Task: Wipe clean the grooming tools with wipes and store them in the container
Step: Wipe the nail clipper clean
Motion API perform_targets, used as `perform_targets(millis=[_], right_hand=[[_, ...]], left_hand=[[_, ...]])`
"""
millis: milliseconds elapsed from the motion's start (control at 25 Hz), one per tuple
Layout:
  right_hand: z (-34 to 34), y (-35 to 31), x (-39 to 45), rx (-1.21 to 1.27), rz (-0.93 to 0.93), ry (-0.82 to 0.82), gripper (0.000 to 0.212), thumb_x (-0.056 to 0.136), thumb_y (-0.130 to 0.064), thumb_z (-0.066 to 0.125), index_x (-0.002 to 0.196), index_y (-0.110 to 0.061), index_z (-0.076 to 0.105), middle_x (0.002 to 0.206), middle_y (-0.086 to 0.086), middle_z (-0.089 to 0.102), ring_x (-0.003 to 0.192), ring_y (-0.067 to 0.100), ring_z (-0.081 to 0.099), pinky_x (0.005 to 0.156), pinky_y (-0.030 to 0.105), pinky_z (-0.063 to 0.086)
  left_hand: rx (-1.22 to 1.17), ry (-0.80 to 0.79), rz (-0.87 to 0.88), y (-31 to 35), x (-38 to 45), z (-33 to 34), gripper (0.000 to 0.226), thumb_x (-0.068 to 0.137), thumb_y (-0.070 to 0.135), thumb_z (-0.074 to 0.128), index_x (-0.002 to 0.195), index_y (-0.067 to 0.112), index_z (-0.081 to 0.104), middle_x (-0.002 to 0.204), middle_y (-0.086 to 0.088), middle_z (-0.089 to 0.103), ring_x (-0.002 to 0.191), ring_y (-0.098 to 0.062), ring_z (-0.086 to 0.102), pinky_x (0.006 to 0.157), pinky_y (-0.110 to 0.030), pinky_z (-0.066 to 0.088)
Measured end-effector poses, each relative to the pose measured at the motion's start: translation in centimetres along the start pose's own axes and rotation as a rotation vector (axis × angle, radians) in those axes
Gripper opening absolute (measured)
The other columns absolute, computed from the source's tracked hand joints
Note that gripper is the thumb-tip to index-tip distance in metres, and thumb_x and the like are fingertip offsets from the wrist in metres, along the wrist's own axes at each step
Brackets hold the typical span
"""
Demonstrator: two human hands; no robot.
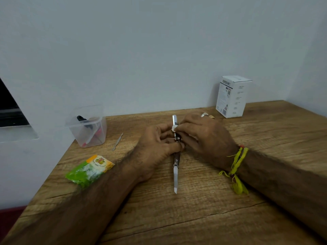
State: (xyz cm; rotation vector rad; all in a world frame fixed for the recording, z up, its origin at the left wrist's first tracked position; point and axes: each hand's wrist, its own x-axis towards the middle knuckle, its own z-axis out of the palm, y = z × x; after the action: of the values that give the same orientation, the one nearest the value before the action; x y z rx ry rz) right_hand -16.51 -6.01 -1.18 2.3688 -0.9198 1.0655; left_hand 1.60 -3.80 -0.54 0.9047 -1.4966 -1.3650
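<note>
Nail clipper tool [176, 156] is sitting between both hands, long axis running away from the person, one blade sticking out past the fingers at the far end, the other pointing back toward the wrists. Left hand [155, 147] is gripping the body with curled fingers, probably to steady it and stop it rotating. Right hand [200, 133] is pinching a small white wipe [174, 128] onto the far blade, fingers curled tight, likely so the wipe wraps the metal for a stroke along it. Thin metal pick [117, 142] is lying left of the left hand, probably next. Clear container [88, 128], further left, is already holding some tools. Green wipes packet [89, 171] is touching the left forearm, within easy reach.
</note>
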Motion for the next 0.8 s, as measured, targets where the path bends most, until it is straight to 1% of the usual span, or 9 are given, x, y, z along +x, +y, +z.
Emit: perform_targets(millis=[80,240,360,520,600,680,720,760,800], right_hand=[[-0.05,0.02,0.08,-0.006,0.009,0.002,0.015,0.092,-0.015,0.065,0.102,-0.01,0.074,0.101,0.006,0.07,0.084,0.027,0.066,0.069,0.045,0.053],[-0.25,-0.08,-0.02,-0.011,-0.047,-0.054,0.015,0.092,-0.014,0.065,0.104,-0.011,0.073,0.106,0.007,0.071,0.084,0.03,0.068,0.069,0.045,0.054],[-0.4,0.21,0.11,-0.022,-0.032,-0.055,0.017,0.089,-0.014,0.067,0.104,-0.012,0.074,0.105,0.005,0.071,0.081,0.03,0.067,0.067,0.045,0.055],[-0.49,0.25,0.01,-0.018,-0.085,-0.108,0.016,0.091,-0.013,0.064,0.103,-0.012,0.073,0.103,0.005,0.071,0.08,0.032,0.068,0.066,0.046,0.054],[-0.36,0.09,0.28,-0.018,-0.069,-0.091,0.017,0.09,-0.013,0.064,0.104,-0.013,0.073,0.104,0.004,0.072,0.084,0.031,0.069,0.067,0.046,0.054],[-0.32,-0.05,0.38,0.019,-0.069,-0.114,0.019,0.091,-0.014,0.061,0.105,-0.013,0.073,0.107,0.004,0.072,0.09,0.029,0.069,0.071,0.045,0.055],[-0.41,-0.12,0.37,0.056,-0.065,-0.138,0.02,0.092,-0.014,0.059,0.106,-0.013,0.074,0.109,0.002,0.072,0.094,0.027,0.069,0.075,0.044,0.056],[-0.55,-0.19,0.36,0.108,-0.049,-0.149,0.02,0.092,-0.014,0.059,0.106,-0.013,0.074,0.112,0.001,0.072,0.098,0.022,0.068,0.08,0.041,0.055],[-0.76,-0.27,0.28,0.167,-0.012,-0.14,0.018,0.093,-0.013,0.062,0.106,-0.013,0.074,0.111,-0.001,0.072,0.1,0.015,0.067,0.083,0.035,0.054]], left_hand=[[-0.027,0.001,-0.002,0.19,-0.11,-0.05,0.055,0.08,-0.015,0.071,0.129,0.007,0.061,0.107,-0.012,0.075,0.102,-0.031,0.072,0.088,-0.036,0.06],[-0.066,0.027,0.02,0.28,-0.31,0.22,0.054,0.081,-0.017,0.068,0.128,0.01,0.062,0.112,-0.011,0.075,0.103,-0.031,0.073,0.089,-0.038,0.06],[-0.076,0.054,0.018,0.31,-0.26,-0.03,0.055,0.082,-0.017,0.069,0.128,0.01,0.061,0.113,-0.012,0.074,0.104,-0.03,0.072,0.089,-0.038,0.06],[-0.039,0.024,-0.004,0.51,-0.24,0.19,0.056,0.083,-0.019,0.063,0.129,0.011,0.061,0.113,-0.009,0.075,0.105,-0.028,0.072,0.09,-0.037,0.059],[-0.063,0.059,-0.018,0.78,-0.19,0.17,0.044,0.088,-0.016,0.057,0.122,0.011,0.066,0.108,-0.01,0.076,0.102,-0.026,0.073,0.089,-0.038,0.059],[-0.114,0.12,-0.036,0.87,-0.01,0.38,0.026,0.097,-0.002,0.052,0.111,0.009,0.071,0.102,-0.013,0.077,0.094,-0.024,0.074,0.085,-0.038,0.061],[-0.123,0.153,-0.038,0.86,-0.03,0.49,0.022,0.101,0.004,0.051,0.107,0.007,0.072,0.098,-0.013,0.077,0.088,-0.022,0.075,0.082,-0.036,0.062],[-0.122,0.182,-0.033,0.84,-0.05,0.54,0.02,0.102,0.009,0.051,0.106,0.005,0.07,0.093,-0.012,0.078,0.082,-0.019,0.075,0.078,-0.034,0.063],[-0.115,0.205,-0.026,0.78,-0.11,0.54,0.017,0.101,0.01,0.054,0.107,0.004,0.068,0.091,-0.011,0.078,0.08,-0.019,0.076,0.075,-0.033,0.063]])
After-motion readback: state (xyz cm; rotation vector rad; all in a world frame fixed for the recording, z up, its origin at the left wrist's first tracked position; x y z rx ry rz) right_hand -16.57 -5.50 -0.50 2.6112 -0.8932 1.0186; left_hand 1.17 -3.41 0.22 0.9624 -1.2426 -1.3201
